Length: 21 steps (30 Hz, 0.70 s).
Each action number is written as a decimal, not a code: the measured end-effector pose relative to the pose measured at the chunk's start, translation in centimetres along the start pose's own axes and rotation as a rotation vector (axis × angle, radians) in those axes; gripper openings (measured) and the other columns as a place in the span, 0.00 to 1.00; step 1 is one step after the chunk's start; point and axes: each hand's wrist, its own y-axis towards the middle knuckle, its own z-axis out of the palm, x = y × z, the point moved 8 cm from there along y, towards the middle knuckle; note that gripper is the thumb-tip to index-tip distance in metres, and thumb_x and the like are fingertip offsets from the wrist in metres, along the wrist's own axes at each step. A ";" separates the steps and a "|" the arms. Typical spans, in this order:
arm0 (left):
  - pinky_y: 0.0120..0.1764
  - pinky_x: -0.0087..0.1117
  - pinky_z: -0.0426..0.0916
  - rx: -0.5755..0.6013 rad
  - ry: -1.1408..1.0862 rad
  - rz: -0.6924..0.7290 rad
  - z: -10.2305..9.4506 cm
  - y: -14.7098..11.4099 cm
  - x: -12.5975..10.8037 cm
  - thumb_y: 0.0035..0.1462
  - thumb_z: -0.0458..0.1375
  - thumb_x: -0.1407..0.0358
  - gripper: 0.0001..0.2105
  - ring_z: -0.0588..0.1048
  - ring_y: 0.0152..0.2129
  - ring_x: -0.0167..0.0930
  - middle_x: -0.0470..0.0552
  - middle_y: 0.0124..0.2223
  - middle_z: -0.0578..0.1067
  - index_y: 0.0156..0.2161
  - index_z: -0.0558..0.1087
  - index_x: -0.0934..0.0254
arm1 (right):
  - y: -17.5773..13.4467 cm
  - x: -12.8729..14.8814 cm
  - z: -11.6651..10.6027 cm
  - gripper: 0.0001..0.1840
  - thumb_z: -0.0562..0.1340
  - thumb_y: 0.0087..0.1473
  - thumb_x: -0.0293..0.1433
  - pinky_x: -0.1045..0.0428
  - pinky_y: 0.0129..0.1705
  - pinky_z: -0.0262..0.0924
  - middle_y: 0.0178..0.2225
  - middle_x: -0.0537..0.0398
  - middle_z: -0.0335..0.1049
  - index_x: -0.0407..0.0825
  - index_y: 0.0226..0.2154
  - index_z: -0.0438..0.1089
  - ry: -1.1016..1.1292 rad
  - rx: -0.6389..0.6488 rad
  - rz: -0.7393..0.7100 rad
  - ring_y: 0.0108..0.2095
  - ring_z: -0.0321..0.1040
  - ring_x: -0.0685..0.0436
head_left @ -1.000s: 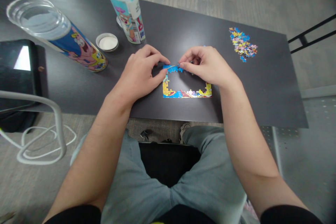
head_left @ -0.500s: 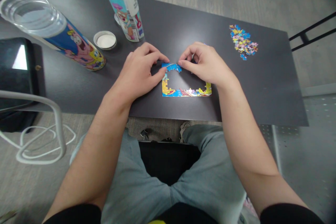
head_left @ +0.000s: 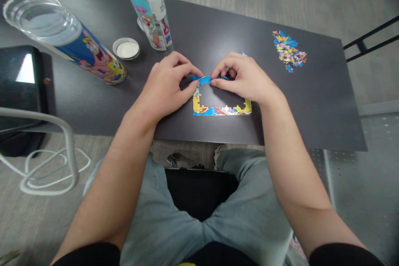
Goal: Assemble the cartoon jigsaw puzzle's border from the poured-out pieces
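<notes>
A jigsaw puzzle (head_left: pixel 213 111) lies on the dark table as a rectangular border with a bare middle. My left hand (head_left: pixel 170 85) rests at its upper left corner, thumb on the left side and index fingertip on the top edge, the blue corner between them. My right hand (head_left: pixel 246 77) has its thumb and index finger closed at the top edge, on a blue puzzle piece (head_left: pixel 205 80) that their tips partly cover. Part of the top edge and the upper right corner are hidden behind my right hand.
Loose puzzle pieces (head_left: pixel 288 50) lie piled at the table's right. Two clear jars with cartoon labels, one larger (head_left: pixel 93 54) and one farther back (head_left: pixel 152 20), stand at left beside a round lid (head_left: pixel 126 48). A black device (head_left: pixel 20 87) and white cable (head_left: pixel 71 153) are far left.
My right thumb and index finger have shifted slightly left along the top edge, covering more of the blue piece. My left hand stays at the corner.
</notes>
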 end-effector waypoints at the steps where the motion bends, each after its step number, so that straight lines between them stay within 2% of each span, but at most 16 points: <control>1: 0.65 0.56 0.82 0.001 0.004 0.001 0.0 0.0 0.0 0.76 0.73 0.56 0.10 0.85 0.60 0.51 0.57 0.63 0.85 0.56 0.93 0.49 | 0.0 0.0 0.0 0.12 0.87 0.67 0.41 0.35 0.56 0.77 0.44 0.50 0.82 0.57 0.43 0.89 -0.001 -0.003 -0.013 0.46 0.78 0.34; 4: 0.65 0.55 0.82 0.006 0.023 0.010 0.0 0.0 0.0 0.77 0.71 0.57 0.11 0.85 0.59 0.50 0.57 0.64 0.85 0.57 0.93 0.49 | 0.0 -0.2 0.1 0.08 0.84 0.69 0.38 0.36 0.55 0.76 0.43 0.50 0.82 0.56 0.43 0.89 -0.006 -0.005 -0.038 0.45 0.78 0.35; 7: 0.65 0.55 0.82 0.006 0.031 0.015 0.0 0.0 -0.1 0.77 0.71 0.58 0.11 0.85 0.58 0.50 0.57 0.64 0.85 0.57 0.93 0.49 | 0.1 -0.5 -0.1 0.09 0.83 0.70 0.40 0.37 0.53 0.75 0.42 0.50 0.81 0.56 0.44 0.89 -0.013 -0.022 -0.036 0.44 0.77 0.35; 11: 0.66 0.56 0.82 0.003 0.031 0.008 0.0 -0.1 -0.1 0.76 0.71 0.59 0.11 0.85 0.57 0.49 0.57 0.64 0.85 0.58 0.93 0.50 | -0.4 -1.6 -2.5 0.15 0.81 0.75 0.50 0.39 0.49 0.73 0.40 0.51 0.79 0.57 0.48 0.88 0.007 -0.173 -0.003 0.42 0.74 0.36; 13: 0.65 0.56 0.82 0.003 0.036 0.010 0.1 0.0 0.0 0.76 0.71 0.60 0.12 0.85 0.57 0.49 0.58 0.64 0.85 0.59 0.93 0.51 | -0.9 -2.4 -4.0 0.19 0.81 0.74 0.53 0.39 0.47 0.72 0.40 0.51 0.79 0.57 0.49 0.88 0.018 -0.219 0.019 0.41 0.71 0.36; 17: 0.65 0.56 0.82 0.001 0.059 0.028 0.1 0.0 0.0 0.75 0.69 0.62 0.13 0.85 0.57 0.49 0.59 0.65 0.85 0.59 0.93 0.52 | -2.2 -3.6 -5.6 0.19 0.87 0.65 0.51 0.37 0.46 0.73 0.44 0.50 0.82 0.59 0.49 0.91 0.022 -0.152 0.021 0.40 0.71 0.37; 21: 0.65 0.56 0.83 -0.004 0.064 0.033 0.1 0.0 0.1 0.75 0.69 0.61 0.13 0.85 0.56 0.49 0.59 0.64 0.85 0.59 0.92 0.53 | -3.0 -4.1 -5.5 0.20 0.89 0.62 0.48 0.36 0.49 0.74 0.47 0.49 0.82 0.60 0.52 0.94 0.035 -0.057 -0.006 0.41 0.72 0.37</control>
